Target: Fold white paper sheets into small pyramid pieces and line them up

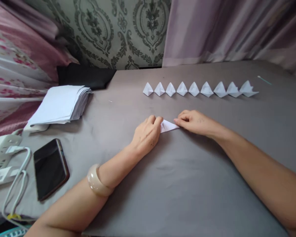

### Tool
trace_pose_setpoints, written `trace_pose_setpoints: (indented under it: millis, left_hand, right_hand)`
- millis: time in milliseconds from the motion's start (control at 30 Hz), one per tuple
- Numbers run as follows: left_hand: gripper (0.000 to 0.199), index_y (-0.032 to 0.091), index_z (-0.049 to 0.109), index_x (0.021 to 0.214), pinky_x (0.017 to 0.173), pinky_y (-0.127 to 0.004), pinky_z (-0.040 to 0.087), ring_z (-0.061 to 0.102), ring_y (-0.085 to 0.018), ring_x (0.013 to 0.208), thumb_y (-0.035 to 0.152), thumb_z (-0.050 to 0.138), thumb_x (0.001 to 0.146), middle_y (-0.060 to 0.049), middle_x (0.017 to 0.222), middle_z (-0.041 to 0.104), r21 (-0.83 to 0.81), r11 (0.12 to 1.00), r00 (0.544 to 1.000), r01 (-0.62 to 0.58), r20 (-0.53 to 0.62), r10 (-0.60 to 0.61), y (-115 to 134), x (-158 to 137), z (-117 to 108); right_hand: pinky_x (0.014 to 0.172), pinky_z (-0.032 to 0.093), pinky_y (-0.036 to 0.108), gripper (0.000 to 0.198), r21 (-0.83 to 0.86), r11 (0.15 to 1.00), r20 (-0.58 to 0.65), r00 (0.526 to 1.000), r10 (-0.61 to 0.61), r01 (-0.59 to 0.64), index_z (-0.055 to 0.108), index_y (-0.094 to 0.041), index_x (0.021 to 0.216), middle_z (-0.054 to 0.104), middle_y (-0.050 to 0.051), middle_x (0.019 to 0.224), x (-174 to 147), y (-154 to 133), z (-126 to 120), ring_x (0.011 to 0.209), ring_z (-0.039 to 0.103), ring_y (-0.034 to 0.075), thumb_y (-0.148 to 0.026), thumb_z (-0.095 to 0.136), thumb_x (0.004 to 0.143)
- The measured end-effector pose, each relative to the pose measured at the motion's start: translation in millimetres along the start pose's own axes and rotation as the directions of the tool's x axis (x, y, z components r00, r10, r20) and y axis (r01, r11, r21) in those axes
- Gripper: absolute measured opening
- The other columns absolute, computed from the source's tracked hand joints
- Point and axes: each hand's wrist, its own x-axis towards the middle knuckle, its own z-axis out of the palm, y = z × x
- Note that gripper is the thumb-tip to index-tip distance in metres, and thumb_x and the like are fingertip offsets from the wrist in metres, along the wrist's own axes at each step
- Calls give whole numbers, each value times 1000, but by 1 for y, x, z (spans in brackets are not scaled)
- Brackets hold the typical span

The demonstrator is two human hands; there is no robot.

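Note:
A small folded sheet of white paper (169, 126) lies on the grey cloth, its visible part narrowing to a point on the right. My left hand (148, 133) is closed over the paper's left part and hides it, fingers curled. At the pointed tip, my right hand (191, 121) pinches the paper between thumb and fingers. Beyond my hands stands a row of several folded white paper shapes (182, 89), pointed at the top; those at the right end look more open and overlap.
To the left lie a stack of white paper (59, 103), a black phone (50, 168) and a white power strip (2, 151) with cables. A black cloth (86, 76) lies behind the stack. A thin stick (264, 80) rests at the far right. Curtains and a patterned wall border the back.

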Motion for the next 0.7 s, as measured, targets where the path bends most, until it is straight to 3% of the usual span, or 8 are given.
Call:
trace_pose_setpoints:
  millis: [67, 167, 433, 700]
  left_hand:
    - [28, 20, 52, 112, 73, -28, 44, 55, -18, 91, 21, 28, 98, -7, 102, 55, 25, 995, 995, -94, 16, 94, 0, 1, 0]
    - [29, 20, 54, 112, 72, -27, 44, 55, -18, 91, 21, 28, 98, -7, 102, 55, 25, 994, 994, -109, 18, 108, 0, 2, 0]
    - [30, 21, 57, 112, 73, -26, 46, 57, -17, 93, 21, 31, 97, -7, 104, 58, -43, 994, 994, -99, -40, 97, -4, 2, 5]
    - [30, 22, 59, 110, 76, -28, 48, 59, -18, 94, 23, 33, 97, -6, 105, 60, -116, 988, 994, -97, -62, 91, -7, 3, 7]
  right_hand:
    - [54, 42, 26, 38, 154, 986, 70, 996, 59, -69, 65, -19, 59, 66, 6, 90, -2, 1, -9, 61, 52, 12, -46, 55, 82]
    - [50, 41, 25, 35, 254, 963, 102, 993, 67, -91, 63, -18, 56, 67, 7, 90, -5, 2, -15, 58, 49, 10, -47, 63, 75]
    - [43, 35, 24, 32, 188, 980, 44, 998, 52, -59, 58, -18, 51, 66, 6, 90, -3, 7, -5, 55, 48, 10, -43, 65, 70]
    - [55, 39, 25, 26, 67, 997, -68, 998, -18, 22, 60, -19, 51, 67, 2, 86, -3, 10, 0, 62, 54, 12, -36, 63, 72]
